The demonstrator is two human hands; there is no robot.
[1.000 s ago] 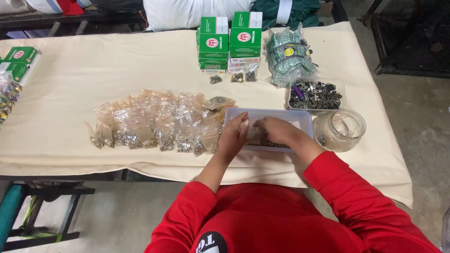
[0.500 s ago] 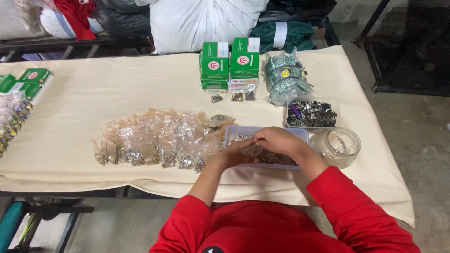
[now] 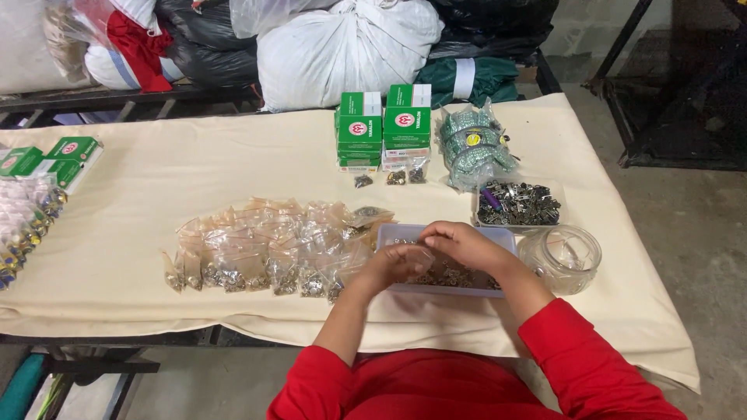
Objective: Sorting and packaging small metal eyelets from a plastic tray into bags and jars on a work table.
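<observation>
Both hands, left (image 3: 397,263) and right (image 3: 467,243), meet over the shallow tray (image 3: 506,237) of small metal parts, pinching a small clear bag (image 3: 416,255); filled bags (image 3: 257,249) lie at nine o'clock. Keep the bag mouth above the tray.

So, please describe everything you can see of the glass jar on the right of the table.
The glass jar is clear, round and wide-mouthed, standing upright with no lid and looking empty. It sits on the cream tablecloth, right of the pale tray and below the box of dark metal parts. Neither hand touches it.
</observation>
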